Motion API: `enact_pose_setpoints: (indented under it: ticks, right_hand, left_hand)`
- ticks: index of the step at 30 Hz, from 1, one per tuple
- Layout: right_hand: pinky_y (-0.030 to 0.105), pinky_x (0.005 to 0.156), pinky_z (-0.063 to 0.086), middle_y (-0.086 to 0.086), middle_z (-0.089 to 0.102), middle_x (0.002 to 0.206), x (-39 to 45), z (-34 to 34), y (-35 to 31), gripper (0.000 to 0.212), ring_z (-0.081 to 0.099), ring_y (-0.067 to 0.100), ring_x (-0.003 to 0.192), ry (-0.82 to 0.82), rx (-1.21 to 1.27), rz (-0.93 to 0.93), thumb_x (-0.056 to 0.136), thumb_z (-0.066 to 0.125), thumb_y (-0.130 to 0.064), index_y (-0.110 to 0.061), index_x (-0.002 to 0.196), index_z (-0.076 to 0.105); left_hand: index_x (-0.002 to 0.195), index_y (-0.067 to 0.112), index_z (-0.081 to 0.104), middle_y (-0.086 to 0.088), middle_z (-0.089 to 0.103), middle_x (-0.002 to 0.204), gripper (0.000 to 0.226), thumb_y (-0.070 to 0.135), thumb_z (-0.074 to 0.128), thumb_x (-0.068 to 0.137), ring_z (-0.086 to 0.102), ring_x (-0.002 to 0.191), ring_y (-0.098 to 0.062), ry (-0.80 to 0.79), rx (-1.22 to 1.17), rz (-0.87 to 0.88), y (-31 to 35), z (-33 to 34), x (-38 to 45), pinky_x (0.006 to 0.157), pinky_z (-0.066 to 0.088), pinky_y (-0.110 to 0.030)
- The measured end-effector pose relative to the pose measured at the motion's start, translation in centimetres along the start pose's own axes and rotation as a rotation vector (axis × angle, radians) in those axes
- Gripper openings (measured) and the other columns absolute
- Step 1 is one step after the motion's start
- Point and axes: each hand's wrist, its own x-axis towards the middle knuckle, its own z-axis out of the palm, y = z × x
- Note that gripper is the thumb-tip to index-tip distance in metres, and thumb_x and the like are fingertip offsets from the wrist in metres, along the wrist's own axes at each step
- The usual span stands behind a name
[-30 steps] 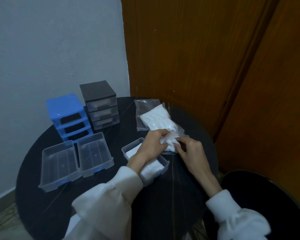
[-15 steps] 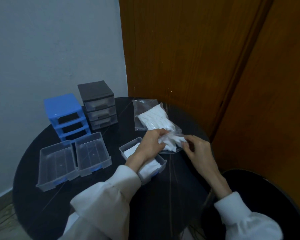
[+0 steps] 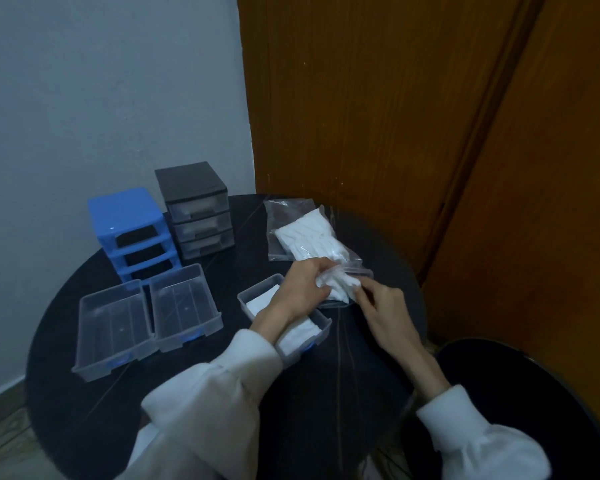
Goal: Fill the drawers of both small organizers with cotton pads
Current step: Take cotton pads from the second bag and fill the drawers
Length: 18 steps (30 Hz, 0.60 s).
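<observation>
A clear plastic bag (image 3: 284, 216) of white cotton pads (image 3: 309, 240) lies at the back right of the round black table (image 3: 84, 393). At the bag's mouth my left hand (image 3: 302, 289) grips a bunch of pads. Beside it my right hand (image 3: 381, 310) pinches the bag's near edge. Under my left wrist sits a clear drawer (image 3: 321, 332) with white pads inside. Two empty clear drawers (image 3: 111, 327) (image 3: 184, 303) lie to the left. Behind them stand the blue organizer (image 3: 127, 220), its three slots empty, and the black organizer (image 3: 194, 206) with its drawers in.
A grey wall runs behind the organizers and a brown wooden door (image 3: 395, 133) stands close behind the bag. A round black seat (image 3: 534, 393) sits low at the right, beside the table's edge.
My right hand has shifted slightly along the bag's edge, toward the left hand. The left hand stays at the bag's mouth on the pads.
</observation>
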Motion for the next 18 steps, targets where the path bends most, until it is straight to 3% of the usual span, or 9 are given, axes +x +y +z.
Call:
enact_pose_setpoints:
  ticks: [11,18]
  right_hand:
    - [0.015,0.056,0.042,-0.007,0.058,0.076,-0.16,0.00,0.14,0.021,0.055,0.002,0.061,-0.068,0.004,0.009,0.099,0.042,-0.017,-0.021,0.109,0.059]
    - [0.022,0.054,0.038,0.001,0.059,0.070,-0.19,0.76,-0.11,0.017,0.052,0.004,0.057,0.121,-0.002,0.056,0.097,0.046,-0.013,-0.013,0.090,0.062]
  left_hand:
    - [0.127,0.011,0.056,-0.004,0.058,0.129,0.040,0.027,0.059,0.091,0.052,0.116,-0.015,0.002,-0.099,-0.053,0.44,0.19,-0.06,0.091,0.036,-0.019]
    - [0.128,0.012,0.056,-0.003,0.059,0.128,0.046,0.020,0.068,0.084,0.052,0.117,-0.014,0.015,-0.023,-0.032,0.25,0.38,-0.12,0.087,0.032,-0.011]
